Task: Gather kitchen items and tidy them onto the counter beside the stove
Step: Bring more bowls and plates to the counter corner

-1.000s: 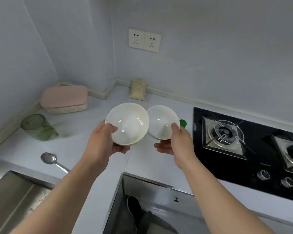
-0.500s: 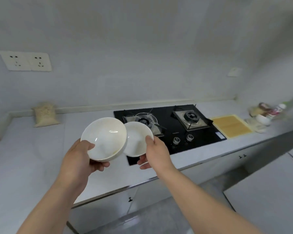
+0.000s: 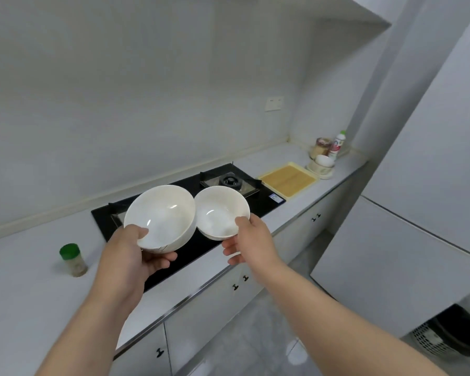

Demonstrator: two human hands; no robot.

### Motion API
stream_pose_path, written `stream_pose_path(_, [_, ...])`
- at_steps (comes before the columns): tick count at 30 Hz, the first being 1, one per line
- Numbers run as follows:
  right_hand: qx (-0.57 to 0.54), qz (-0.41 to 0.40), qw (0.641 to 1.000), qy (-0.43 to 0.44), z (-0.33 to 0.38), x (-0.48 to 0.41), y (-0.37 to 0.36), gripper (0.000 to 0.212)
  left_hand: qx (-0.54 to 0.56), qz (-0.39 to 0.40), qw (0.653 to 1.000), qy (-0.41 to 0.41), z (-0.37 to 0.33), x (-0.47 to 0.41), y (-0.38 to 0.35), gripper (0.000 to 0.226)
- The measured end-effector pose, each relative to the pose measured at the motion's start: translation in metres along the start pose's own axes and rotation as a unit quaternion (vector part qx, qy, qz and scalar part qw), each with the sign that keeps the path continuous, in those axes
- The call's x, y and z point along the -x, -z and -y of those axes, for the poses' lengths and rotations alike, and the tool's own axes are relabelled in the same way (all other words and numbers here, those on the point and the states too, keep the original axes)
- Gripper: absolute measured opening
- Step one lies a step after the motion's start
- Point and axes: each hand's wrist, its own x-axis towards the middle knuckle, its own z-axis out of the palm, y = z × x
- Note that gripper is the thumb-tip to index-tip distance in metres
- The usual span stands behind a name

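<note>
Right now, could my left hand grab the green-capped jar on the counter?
Probably not yet: the left hand holds the larger white bowl, so its grip is taken. Nothing stands between it and the green-capped jar.

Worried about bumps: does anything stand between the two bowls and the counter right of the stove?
Nothing visible stands over the stove. A yellow board lies on that counter right beside it.

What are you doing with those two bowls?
A person is holding two empty white bowls side by side above the stove. The left hand grips the bigger bowl, and the right hand holds the smaller bowl. Neither is set down yet. On the counter, a yellow tray lies right of the stove and a green-lidded jar stands left of it.
</note>
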Motion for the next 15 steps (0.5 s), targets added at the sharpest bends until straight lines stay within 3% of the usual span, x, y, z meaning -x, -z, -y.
stream_pose_path(9, [-0.081,-0.052,0.995,-0.011,-0.022,-0.052,0.110,0.032,-0.028,0.026,0.999,0.019,0.030,-0.010,-0.120,0.028])
stream_pose_path(15, [-0.114,-0.039,0.993,0.006,-0.042,-0.115,0.212,0.023,-0.055,0.017,0.998,0.013,0.070,-0.023,-0.232,0.030])
